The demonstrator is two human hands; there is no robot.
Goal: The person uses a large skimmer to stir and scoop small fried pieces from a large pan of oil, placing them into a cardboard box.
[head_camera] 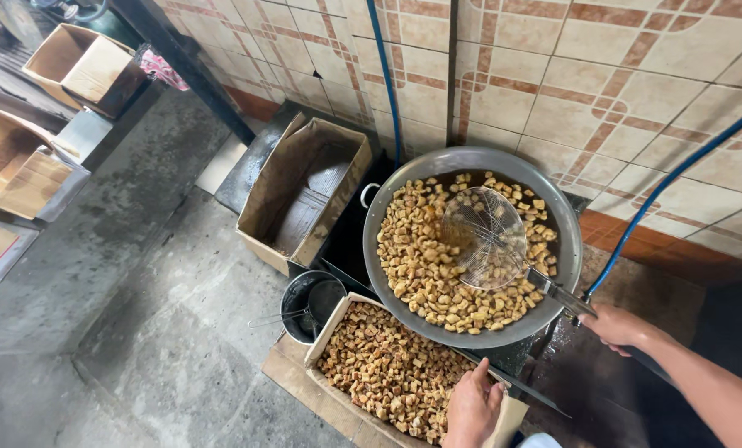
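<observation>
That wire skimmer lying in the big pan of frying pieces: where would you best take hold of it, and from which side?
Probably by the handle end, from the near right rim. The wire skimmer has its mesh bowl resting among the fried pieces in the pan, while its handle slants out over the rim, where the right hand grips it, clear of the hot food.

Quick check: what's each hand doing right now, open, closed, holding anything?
Left hand: open, fingers resting on the rim of the cardboard box of fried pieces.
Right hand: closed around the handle of the wire skimmer in the wok.
</observation>
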